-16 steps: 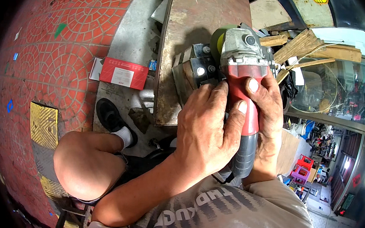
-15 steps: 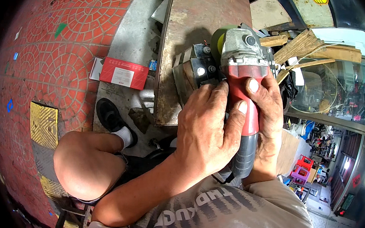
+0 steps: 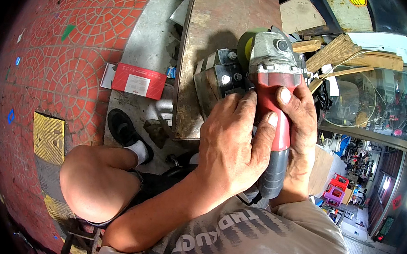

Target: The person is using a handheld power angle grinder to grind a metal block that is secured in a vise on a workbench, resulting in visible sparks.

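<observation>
An angle grinder (image 3: 276,85) with a red body, grey metal head and black rear end is held between both hands. My right hand (image 3: 300,114) wraps its right side, thumb on top of the red body. Against its left side lies my left hand (image 3: 229,144), thumb along the body and fingers curled; their tips are partly hidden. A yellow-green disc (image 3: 246,49) shows at the left of the grinder's head. Just beside it, a dark block with bolts (image 3: 223,75) sits on the worn bench (image 3: 218,11). Where the disc touches anything is hidden.
A red and white box (image 3: 137,79) lies on the ground left of the bench. Wood offcuts (image 3: 334,52) are piled at the right, beside a glass case (image 3: 373,99). My bent knee (image 3: 100,183) is at the left; red paving (image 3: 78,55) stretches beyond it.
The grinder's head has shifted very slightly to the right, with both hands keeping the same hold. Otherwise the scene looks the same.
</observation>
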The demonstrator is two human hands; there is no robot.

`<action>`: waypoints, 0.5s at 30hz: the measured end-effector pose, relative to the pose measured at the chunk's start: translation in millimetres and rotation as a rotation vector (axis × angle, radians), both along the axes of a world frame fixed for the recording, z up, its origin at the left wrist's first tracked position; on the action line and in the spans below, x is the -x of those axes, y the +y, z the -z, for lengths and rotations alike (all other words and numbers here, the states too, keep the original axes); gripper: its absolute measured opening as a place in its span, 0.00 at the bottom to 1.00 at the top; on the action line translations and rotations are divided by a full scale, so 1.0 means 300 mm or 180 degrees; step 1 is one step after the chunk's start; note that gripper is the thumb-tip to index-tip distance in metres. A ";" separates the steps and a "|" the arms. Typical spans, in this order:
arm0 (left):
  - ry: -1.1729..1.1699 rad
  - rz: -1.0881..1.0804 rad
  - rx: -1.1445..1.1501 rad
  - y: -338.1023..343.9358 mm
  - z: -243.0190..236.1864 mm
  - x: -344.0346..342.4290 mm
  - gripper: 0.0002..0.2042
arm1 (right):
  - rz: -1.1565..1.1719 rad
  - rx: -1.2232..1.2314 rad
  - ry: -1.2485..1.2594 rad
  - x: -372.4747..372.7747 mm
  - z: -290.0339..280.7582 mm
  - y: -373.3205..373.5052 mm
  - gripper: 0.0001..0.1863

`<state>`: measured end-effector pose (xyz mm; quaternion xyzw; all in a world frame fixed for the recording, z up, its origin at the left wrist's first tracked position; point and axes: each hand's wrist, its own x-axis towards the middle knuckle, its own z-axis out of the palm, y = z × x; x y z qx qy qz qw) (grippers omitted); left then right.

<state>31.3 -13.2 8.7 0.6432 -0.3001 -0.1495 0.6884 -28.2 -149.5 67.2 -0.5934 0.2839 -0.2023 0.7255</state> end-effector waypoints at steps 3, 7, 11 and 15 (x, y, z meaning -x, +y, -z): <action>0.0076 0.0006 -0.0021 0.001 -0.007 0.000 0.17 | 0.0066 -0.0014 0.0001 -0.002 0.004 0.005 0.46; 0.0035 -0.0006 -0.0055 0.002 -0.004 -0.003 0.17 | 0.0049 -0.0009 0.0026 -0.001 0.007 0.001 0.46; 0.0059 -0.0094 0.0112 -0.013 0.001 0.004 0.17 | 0.0019 0.0025 0.0033 0.002 0.009 -0.005 0.45; 0.0088 -0.0089 0.0079 -0.011 0.002 0.004 0.17 | -0.0022 0.0052 0.0026 -0.001 0.015 -0.010 0.45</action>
